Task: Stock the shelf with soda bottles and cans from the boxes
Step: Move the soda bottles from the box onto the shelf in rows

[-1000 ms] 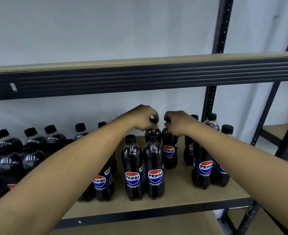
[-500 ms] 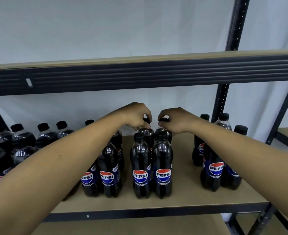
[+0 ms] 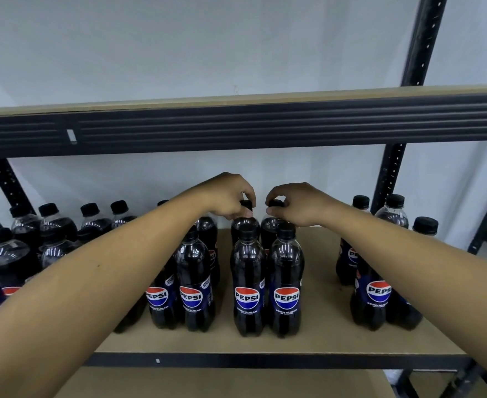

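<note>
Dark Pepsi bottles with black caps stand on the wooden shelf [image 3: 317, 337]. My left hand [image 3: 226, 198] pinches the cap of a rear bottle [image 3: 243, 225], and my right hand [image 3: 299, 202] pinches the cap of the rear bottle beside it [image 3: 271, 228]. Both held bottles stand upright behind a front pair [image 3: 248, 285] [image 3: 286, 285]. Their lower parts are hidden by that front pair.
Several more bottles crowd the shelf's left side [image 3: 12, 254], and a small group stands at the right [image 3: 377, 294]. A dark shelf beam [image 3: 265, 124] runs overhead. Black uprights [image 3: 391, 173] stand behind at right. Bare board lies between the middle and right groups.
The two held bottles have moved a little back and left, now lined up directly behind the front pair. My view has shifted left, and both hands keep their pinch on the caps.
</note>
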The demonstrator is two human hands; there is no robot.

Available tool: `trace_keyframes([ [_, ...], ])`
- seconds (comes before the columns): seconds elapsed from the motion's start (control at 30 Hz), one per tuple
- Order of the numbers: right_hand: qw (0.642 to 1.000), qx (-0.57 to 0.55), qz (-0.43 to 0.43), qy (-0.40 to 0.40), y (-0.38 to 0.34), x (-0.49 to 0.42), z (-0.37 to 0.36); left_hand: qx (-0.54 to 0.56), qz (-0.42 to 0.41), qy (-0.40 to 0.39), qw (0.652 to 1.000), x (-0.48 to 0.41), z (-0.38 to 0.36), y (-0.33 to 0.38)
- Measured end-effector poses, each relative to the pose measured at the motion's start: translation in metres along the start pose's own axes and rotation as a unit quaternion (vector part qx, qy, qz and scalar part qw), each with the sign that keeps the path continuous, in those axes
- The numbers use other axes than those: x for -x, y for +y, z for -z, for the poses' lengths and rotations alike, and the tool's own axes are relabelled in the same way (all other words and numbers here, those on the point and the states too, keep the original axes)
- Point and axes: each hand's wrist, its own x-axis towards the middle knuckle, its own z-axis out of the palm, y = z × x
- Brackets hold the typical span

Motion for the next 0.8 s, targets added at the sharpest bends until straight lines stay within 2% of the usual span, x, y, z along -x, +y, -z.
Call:
trace_keyframes([
  [0.27, 1.000, 0.018, 0.006, 0.011, 0.004, 0.000, -0.001, 0.007, 0.004, -0.007, 1.000, 0.001, 0.000, 0.001],
  [0.6, 0.999, 0.001, -0.033, -0.010, 0.000, 0.005, -0.003, 0.006, 0.010, -0.018, 1.000, 0.015, 0.001, 0.003],
  [0.8, 0.999, -0.025, -0.034, -0.008, -0.001, 0.026, 0.012, 0.011, -0.008, 0.057, 0.998, 0.041, 0.011, 0.009],
])
